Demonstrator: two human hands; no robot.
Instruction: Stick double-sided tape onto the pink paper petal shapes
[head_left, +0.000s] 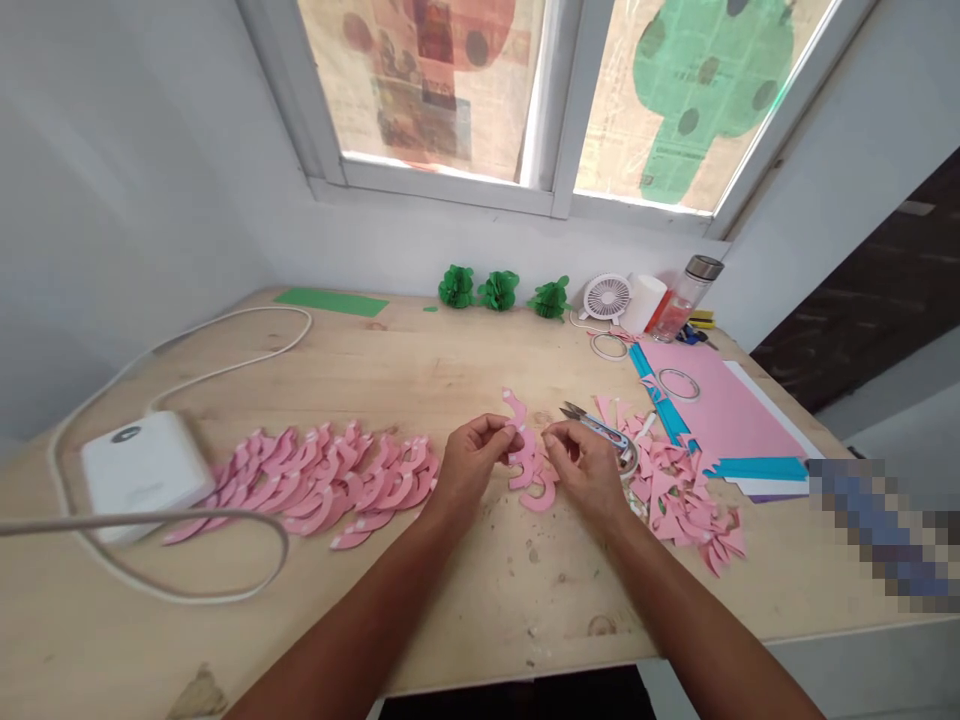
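My left hand (478, 456) pinches a curved pink paper strip (513, 404) between thumb and fingers. Close by on the right, my right hand (589, 470) is closed in a pinch; whatever its fingertips hold is too small to make out. Below and between the hands lie more curved pink paper pieces (540, 494), some with small whitish patches. Thread snips (596, 424) rest just beyond my right hand, and a roll of tape (630, 462) is partly hidden by it. Rows of overlapping pink paper arcs (330, 485) spread out left of my left hand.
Pink paper scraps (679, 500) are heaped on the right, beside pink sheets (697, 390) and blue strips. A white box (146, 475) with a looping cable stands left. Along the back are green paper puffs (499, 290), a small fan (607, 297) and a bottle (686, 298).
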